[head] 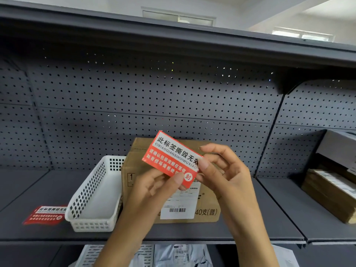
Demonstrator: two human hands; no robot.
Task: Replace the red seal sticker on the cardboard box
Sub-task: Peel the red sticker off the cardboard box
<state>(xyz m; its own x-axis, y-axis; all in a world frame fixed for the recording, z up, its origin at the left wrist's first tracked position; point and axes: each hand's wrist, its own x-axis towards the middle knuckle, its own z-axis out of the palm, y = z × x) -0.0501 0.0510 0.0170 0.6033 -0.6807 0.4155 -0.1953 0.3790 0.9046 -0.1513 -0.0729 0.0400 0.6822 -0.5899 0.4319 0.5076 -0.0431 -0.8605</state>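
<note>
The sticker (170, 158) is thin, light and floppy, likely to curl or cling to itself once peeled, so it is best held by edges and corners. Both hands hold it up in front of the box (134, 182) on the shelf (269, 218). The left hand (154, 189) pinches its lower edge; the right hand (221, 170) nips the right corner, perhaps starting the backing, other fingers loosely spread. Another sticker (45, 215) lies left of the basket (92, 199)

Two red seal stickers show: one red seal sticker (172, 158) held up and a second sticker (45, 214) lying on the shelf (250, 228). There is one cardboard box (208, 207), one white plastic basket (94, 195), and two hands: the left hand (154, 187) and right hand (225, 170). At the right edge sits one stack of flat brown packages (331, 195).
</note>
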